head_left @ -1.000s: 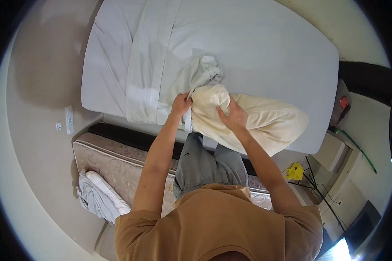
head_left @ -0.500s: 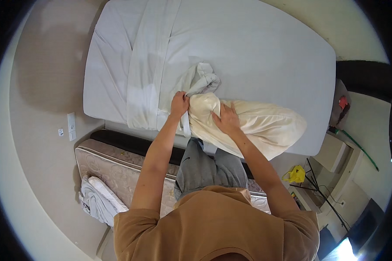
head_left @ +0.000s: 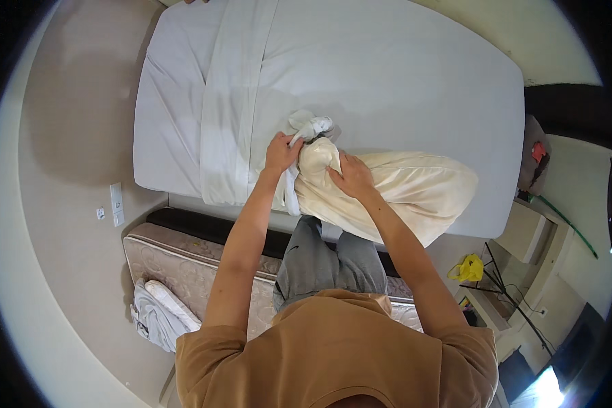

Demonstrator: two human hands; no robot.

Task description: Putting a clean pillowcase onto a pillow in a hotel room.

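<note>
Just beneath the right hand [head_left: 355, 178] and stretching away to its right lies a plump cream pillow [head_left: 421, 194], creased along its length, with its rounded end between the two hands. The right hand spreads over it with the thumb set apart from the fingers; whether they pinch the fold there, I cannot tell. The left hand [head_left: 281, 154], near the right but apart from it, is closed at the fingertips on a bunched white cloth [head_left: 311, 126], which rises in a crumple beyond the hands, against the pillow's end, and hangs down below the left wrist. Under everything is a bed [head_left: 387, 88] in a pale sheet, and to the left of the hands a white fabric band [head_left: 228, 102] crosses it. On the near side, grey trousers [head_left: 316, 258] stand close against the bed. Farther down and left, a patterned mattress [head_left: 177, 253] carries folded bedding [head_left: 160, 313]. Well to the right are a yellow bag [head_left: 466, 268] and a black stand [head_left: 503, 292]. Far left of the hands, a small printed sticker [head_left: 100, 213] sits beside a switch plate [head_left: 117, 204], its print too small to read.
</note>
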